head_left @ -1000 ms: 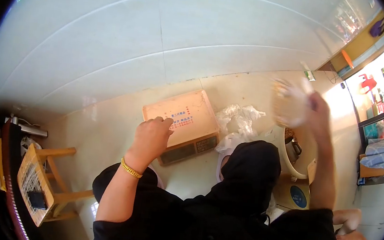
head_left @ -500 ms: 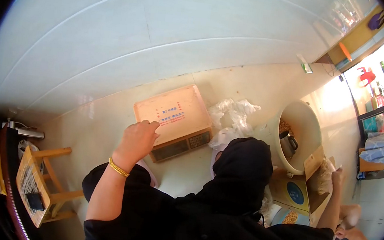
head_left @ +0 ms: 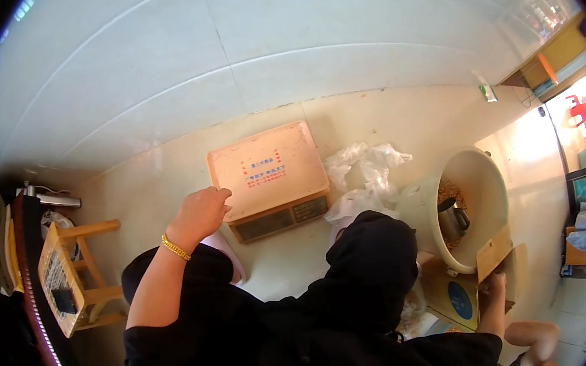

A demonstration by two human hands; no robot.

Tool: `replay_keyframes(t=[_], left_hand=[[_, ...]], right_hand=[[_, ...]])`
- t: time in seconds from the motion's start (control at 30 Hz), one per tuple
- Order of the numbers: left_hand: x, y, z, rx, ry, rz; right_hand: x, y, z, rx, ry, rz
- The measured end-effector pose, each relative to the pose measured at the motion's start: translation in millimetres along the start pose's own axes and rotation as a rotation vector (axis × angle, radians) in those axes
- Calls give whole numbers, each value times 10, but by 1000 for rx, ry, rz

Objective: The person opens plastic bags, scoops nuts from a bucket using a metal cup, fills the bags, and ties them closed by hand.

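Observation:
My left hand (head_left: 198, 212), with a gold bracelet on the wrist, hovers by the near left corner of a platform scale (head_left: 267, 159). Its fingers are curled in, and nothing shows in them. The scale has a pinkish top with blue and red print and a dark display on its near side. On the right, my right hand (head_left: 494, 284) reaches into the opening of a cardboard box (head_left: 444, 293) with a blue round label. Its fingers look bent, but the box partly hides them and whatever they hold.
A large pale bucket (head_left: 419, 209) leans beside the box, with a metal jug (head_left: 452, 218) on brown pieces inside. Crumpled clear plastic bags (head_left: 370, 166) lie by the scale. A wooden stool (head_left: 62, 269) with a dark phone-like object stands left. Another person's arm (head_left: 533, 344) is at lower right.
My right hand has lowered from above the box, where it held a clear plastic bag, into the opening. My left hand has shifted slightly down and left. The view has moved a little.

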State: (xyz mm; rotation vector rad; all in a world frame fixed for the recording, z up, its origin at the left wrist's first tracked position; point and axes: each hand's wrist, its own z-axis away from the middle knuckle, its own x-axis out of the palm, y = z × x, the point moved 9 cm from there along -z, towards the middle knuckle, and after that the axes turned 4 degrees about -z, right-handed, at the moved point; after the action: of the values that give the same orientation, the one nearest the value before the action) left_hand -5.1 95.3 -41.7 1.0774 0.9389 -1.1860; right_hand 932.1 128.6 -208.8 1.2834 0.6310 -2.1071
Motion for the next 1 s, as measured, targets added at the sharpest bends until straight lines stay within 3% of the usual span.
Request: replay_keyframes(t=[0.13,0.37,0.63,0.77,0.9,0.97,1.0], left_hand=[[14,11,-13,-36,-27,51],[5,46,-26,44,54,30],[-41,135,-65,0,-58,52],[-39,145,-44,27,-32,36],[-45,149,-26,65,21,14],[-65,180,-17,104,78,1],[-70,190,-18,113,83,2]], right_hand=[[96,-263,148,144,-43,-116],[79,-656,193,160,-34,-207],[-150,-505,409,124,72,-554],[-849,-536,695,-85,316,-924],[-1419,-1318,1702,-238,537,-1059],[-1518,-2012,2270,-637,547,-1000],[-1385,-2340,2523,-702,438,-985]])
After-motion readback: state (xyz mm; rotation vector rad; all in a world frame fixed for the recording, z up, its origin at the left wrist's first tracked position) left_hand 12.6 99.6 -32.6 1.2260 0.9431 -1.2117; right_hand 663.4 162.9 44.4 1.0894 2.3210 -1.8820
